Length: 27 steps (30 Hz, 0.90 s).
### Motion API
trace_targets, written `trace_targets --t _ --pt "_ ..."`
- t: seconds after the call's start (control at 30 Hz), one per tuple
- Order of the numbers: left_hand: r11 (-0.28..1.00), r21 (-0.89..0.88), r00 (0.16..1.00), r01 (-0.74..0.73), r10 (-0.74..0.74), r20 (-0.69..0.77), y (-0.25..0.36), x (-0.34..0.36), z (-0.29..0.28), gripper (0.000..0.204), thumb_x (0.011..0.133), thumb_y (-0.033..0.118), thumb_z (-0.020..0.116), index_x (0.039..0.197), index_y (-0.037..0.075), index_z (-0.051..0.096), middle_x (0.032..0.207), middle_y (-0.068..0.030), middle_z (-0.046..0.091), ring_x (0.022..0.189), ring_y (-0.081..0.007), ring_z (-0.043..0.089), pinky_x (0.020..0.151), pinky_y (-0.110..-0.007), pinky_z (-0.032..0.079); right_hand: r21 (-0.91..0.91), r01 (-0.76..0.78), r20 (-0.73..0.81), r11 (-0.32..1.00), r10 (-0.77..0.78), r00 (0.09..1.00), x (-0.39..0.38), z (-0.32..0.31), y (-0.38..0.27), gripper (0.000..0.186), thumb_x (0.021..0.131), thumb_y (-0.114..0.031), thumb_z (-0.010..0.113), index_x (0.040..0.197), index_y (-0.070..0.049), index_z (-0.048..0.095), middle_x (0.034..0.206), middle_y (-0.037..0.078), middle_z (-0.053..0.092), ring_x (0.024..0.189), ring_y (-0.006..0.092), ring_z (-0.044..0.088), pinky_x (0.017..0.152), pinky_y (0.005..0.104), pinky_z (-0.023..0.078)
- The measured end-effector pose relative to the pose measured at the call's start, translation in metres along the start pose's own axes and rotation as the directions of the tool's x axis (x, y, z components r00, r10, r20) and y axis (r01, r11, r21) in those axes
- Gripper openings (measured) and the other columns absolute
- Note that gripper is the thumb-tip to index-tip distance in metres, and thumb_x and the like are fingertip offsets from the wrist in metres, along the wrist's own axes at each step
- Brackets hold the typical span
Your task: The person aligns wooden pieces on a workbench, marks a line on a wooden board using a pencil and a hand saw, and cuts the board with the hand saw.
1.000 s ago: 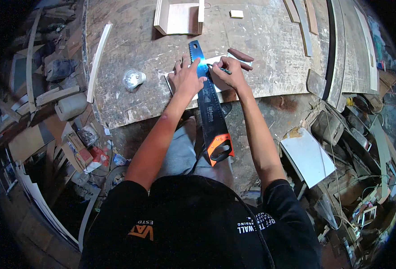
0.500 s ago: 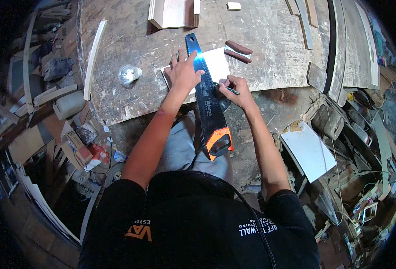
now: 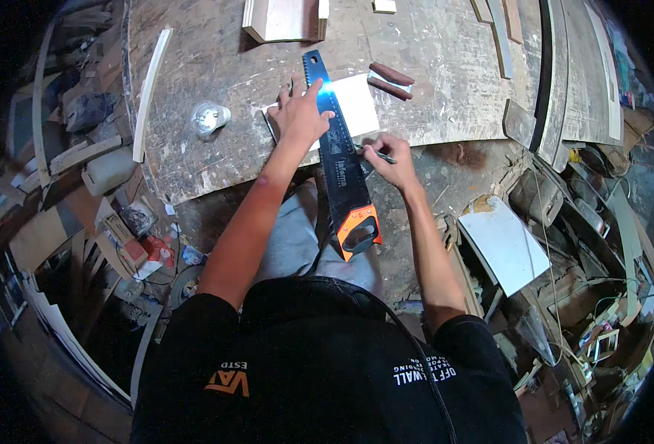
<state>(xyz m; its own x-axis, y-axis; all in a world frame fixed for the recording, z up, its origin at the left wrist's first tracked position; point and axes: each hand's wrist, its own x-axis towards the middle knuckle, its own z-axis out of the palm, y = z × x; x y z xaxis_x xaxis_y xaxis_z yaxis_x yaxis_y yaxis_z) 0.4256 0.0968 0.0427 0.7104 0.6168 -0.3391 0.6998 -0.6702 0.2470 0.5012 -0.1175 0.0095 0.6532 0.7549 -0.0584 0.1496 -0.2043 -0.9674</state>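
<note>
Where the worn workbench (image 3: 216, 159) curves off at the far left, a long pale strip of wood (image 3: 151, 92) lies along its edge, and a small glass jar (image 3: 209, 117) stands just to the right of it on the scuffed top. Farther right, the left hand (image 3: 302, 112) lies flat with its fingers spread, pressing down on the dark blade of a handsaw (image 3: 339, 159) and on the left part of a white sheet (image 3: 349, 103) under the blade (the blade seems to serve as a straightedge). The saw runs from the bench top, near an open wooden box (image 3: 282, 18) at the far edge, back toward the person, and its orange and black handle (image 3: 358, 233) hangs past the bench edge above the grey trousers. Just right of the blade, the right hand (image 3: 390, 159) has its fingers closed around a thin dark pen or pencil (image 3: 377, 154), whose tip points toward the saw at the near edge of the bench, close to the sheet's lower corner. Beyond the sheet, two dark brown sticks (image 3: 390, 79) lie side by side on the top. At the right, below the bench, a white panel (image 3: 506, 244) rests among scraps and cables on the floor.
</note>
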Motion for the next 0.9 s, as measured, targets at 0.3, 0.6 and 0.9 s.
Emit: trace_targets --t 0.3,0.6,0.9 --pt "0.999 -0.032 1.0 -0.015 0.015 -0.005 0.001 -0.002 -0.001 0.077 0.077 0.036 0.081 0.145 0.028 0.047 0.159 -0.0172 0.031 0.143 -0.0385 0.032 0.101 -0.065 0.032 0.192 -0.114 -0.229 0.975 0.158 0.961 0.084 0.023 0.013 0.02 0.084 -0.015 0.076 0.075 -0.001 0.063 0.069 0.002 0.063 0.065 0.0067 0.054 0.058 0.025 0.043" --pt "0.997 -0.076 0.999 -0.024 0.021 -0.039 -0.003 -0.003 0.003 0.077 0.074 0.034 0.083 0.144 0.026 0.049 0.158 -0.0177 0.032 0.143 -0.0393 0.031 0.1 -0.065 0.032 0.214 -0.107 -0.226 0.971 0.156 0.962 0.103 0.038 0.037 0.021 0.083 -0.015 0.074 0.072 -0.001 0.062 0.07 0.001 0.059 0.065 0.0072 0.052 0.06 0.0246 0.043" --pt "0.996 -0.079 0.999 -0.037 0.035 -0.034 -0.004 -0.003 0.003 0.079 0.075 0.033 0.083 0.145 0.028 0.047 0.159 -0.0177 0.03 0.145 -0.0392 0.029 0.102 -0.066 0.03 0.163 -0.108 -0.254 0.981 0.147 0.956 0.107 0.042 0.032 0.026 0.083 -0.018 0.076 0.071 0.0 0.063 0.068 0.002 0.059 0.064 0.0072 0.051 0.058 0.0254 0.042"
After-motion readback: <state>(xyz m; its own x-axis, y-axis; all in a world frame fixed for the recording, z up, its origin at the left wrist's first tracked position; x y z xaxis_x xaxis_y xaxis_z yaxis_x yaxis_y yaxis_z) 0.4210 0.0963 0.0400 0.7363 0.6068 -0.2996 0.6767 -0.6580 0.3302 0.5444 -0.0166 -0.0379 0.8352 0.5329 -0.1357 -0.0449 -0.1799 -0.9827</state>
